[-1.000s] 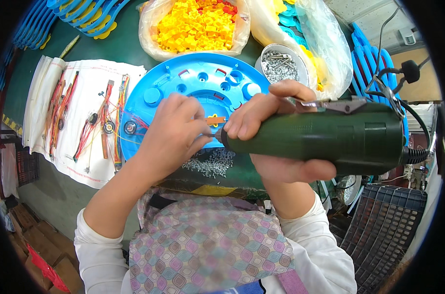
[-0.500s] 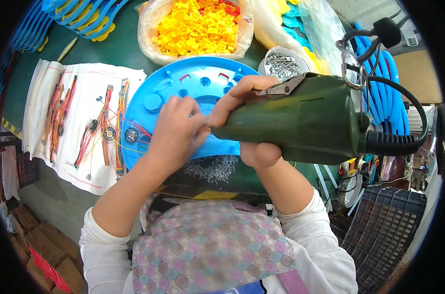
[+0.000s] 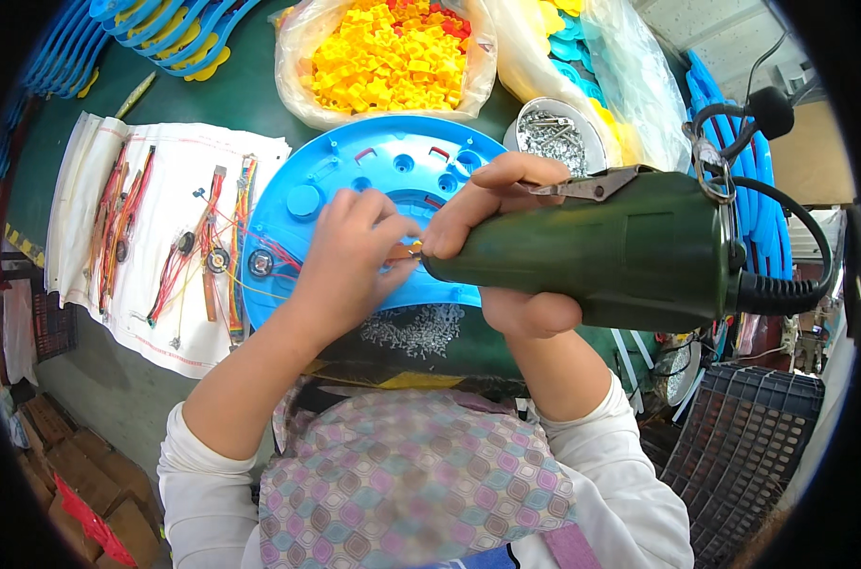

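My right hand (image 3: 473, 204) is wrapped round a dark green electric screwdriver (image 3: 582, 248), held nearly level with its tip toward the left. My left hand (image 3: 350, 251) is closed in a pinch beside that tip, on a small orange-brown piece (image 3: 404, 252) whose kind I cannot make out. Both hands are above a curved blue plastic shell (image 3: 288, 171) with posts and holes. Red and yellow wires run from a small round speaker (image 3: 261, 263) on the shell toward my left hand. My fingers hide the shell's middle.
Wire bundles with speakers (image 3: 186, 243) lie on a white sheet (image 3: 174, 152) at left. Behind stand a bag of yellow and red parts (image 3: 388, 57) and a bowl of screws (image 3: 551, 133). Loose screws (image 3: 413, 330) lie near the table's front edge. A black crate (image 3: 743, 446) stands at right.
The screwdriver and my right hand have moved slightly right and down. A gap has opened between my hands, and the orange-brown piece now shows at my left fingertips.
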### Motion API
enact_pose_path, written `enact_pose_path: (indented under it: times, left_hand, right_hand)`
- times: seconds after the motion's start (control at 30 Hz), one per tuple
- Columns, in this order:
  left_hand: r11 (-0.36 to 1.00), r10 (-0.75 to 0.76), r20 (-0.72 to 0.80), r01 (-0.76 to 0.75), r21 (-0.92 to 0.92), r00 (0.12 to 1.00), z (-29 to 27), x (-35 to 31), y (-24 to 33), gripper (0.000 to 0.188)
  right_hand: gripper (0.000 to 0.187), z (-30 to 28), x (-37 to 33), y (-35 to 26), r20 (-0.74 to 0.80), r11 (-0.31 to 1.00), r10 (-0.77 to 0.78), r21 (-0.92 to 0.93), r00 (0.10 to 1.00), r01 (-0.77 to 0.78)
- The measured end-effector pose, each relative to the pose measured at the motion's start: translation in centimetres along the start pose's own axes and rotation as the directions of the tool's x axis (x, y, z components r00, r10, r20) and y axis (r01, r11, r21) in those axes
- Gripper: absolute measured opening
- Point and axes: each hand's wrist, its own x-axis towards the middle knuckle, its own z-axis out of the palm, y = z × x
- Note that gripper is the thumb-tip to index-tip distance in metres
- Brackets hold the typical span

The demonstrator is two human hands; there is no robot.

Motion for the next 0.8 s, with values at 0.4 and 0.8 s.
enact_pose_path:
  times: [0.4, 0.8]
  left_hand:
    - [0.999, -0.014, 0.013, 0.015, -0.036, 1.0, 0.7, -0.3, -0.5, 0.02]
    - [1.0, 0.018, -0.02, -0.018, 0.008, 1.0, 0.8, -0.5, -0.4, 0.02]
  right_hand:
    - [0.11, 0.5, 0.2, 0.7, -0.068, 0.999, 0.027, -0.016, 0.997, -0.028]
    - [0.115, 0.5, 0.7, 2.1, 0.082, 0.995, 0.047, 0.081, 0.995, -0.054]
